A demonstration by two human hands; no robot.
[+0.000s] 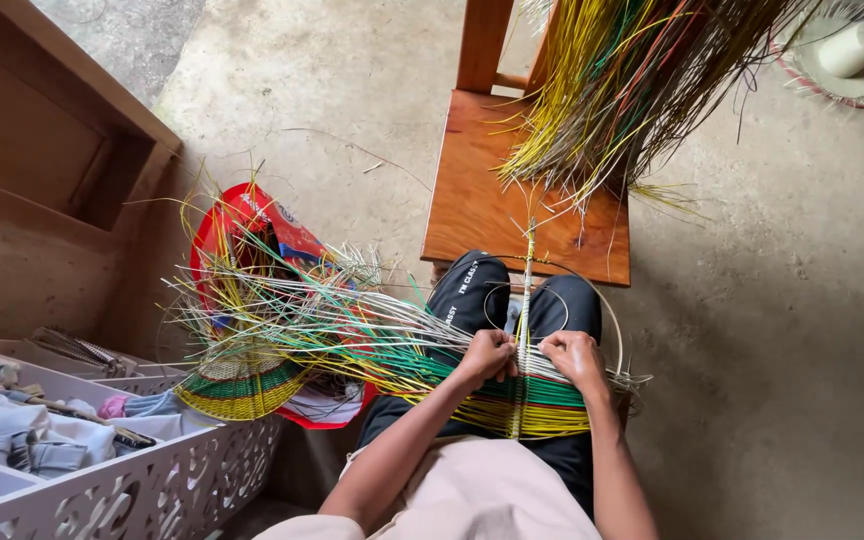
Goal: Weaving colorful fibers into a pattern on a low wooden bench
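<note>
While the woven strip panel point(542, 395) lies across the lap, the left hand point(487, 357) and right hand point(574, 357) both pinch its pale strands, fingers curled tight, forearms angled inward over the knees.

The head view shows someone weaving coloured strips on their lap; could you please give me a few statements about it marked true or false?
1. Both hands, left hand and right hand, rest on the woven piece on the lap. True.
2. The woven piece is blue and purple. False: its bands are green, yellow and white.
3. A wooden stool stands in front of the knees. True.
4. The loose strips fan out to the person's right. False: they spread to the left, over a red bag.
5. A white openwork basket sits at the lower left. True.
</note>
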